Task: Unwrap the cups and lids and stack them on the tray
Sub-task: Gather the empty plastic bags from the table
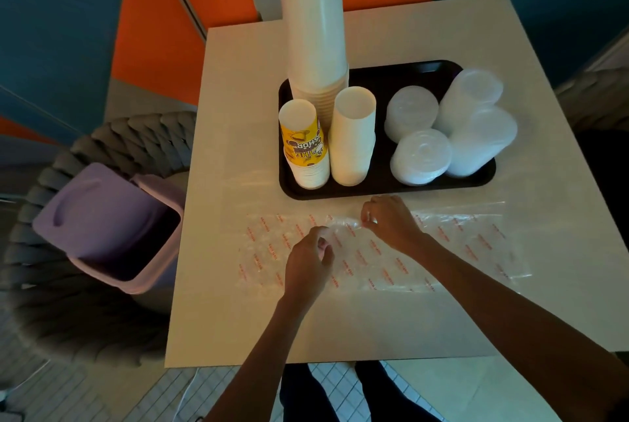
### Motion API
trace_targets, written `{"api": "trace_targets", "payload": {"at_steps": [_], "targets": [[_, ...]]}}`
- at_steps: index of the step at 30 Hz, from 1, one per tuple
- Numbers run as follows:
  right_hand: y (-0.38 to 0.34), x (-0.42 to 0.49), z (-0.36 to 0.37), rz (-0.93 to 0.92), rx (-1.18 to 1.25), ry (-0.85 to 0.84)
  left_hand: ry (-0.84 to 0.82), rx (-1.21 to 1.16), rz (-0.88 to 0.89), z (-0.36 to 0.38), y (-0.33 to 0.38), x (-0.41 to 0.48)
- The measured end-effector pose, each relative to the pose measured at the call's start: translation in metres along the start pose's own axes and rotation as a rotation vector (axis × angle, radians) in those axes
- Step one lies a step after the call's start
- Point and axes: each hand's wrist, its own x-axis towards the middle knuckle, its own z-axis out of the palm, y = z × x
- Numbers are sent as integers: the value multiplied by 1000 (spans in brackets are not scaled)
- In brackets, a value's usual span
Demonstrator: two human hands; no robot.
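A black tray (381, 187) sits on the white table (238, 319). On its left stand a tall stack of white cups (315, 27), a short yellow-printed cup stack (304, 146) and a short white cup stack (352, 136). Several stacks of translucent lids (473, 129) fill its right half. A clear plastic wrapper with red print (459, 251) lies flat on the table in front of the tray. My left hand (308, 268) and my right hand (388, 222) each pinch the wrapper near its middle, fingers curled.
An open lilac waste bin (112, 227) stands on a grey woven chair (68, 302) left of the table. Another grey chair (592, 95) is at the far right. Tiled floor shows below the table's near edge.
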Motion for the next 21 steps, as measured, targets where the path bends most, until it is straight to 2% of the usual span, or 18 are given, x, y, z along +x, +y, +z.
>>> {"api": "trace_targets", "payload": {"at_steps": [9, 12, 21], "targets": [[-1, -6, -16, -77, 14, 14, 61, -23, 5, -3, -1, -2], [-5, -13, -22, -43, 112, 5, 82, -52, 27, -8, 4, -4], [-21, -28, -67, 64, 482, -270, 204, -120, 92, -35, 21, -14]]}}
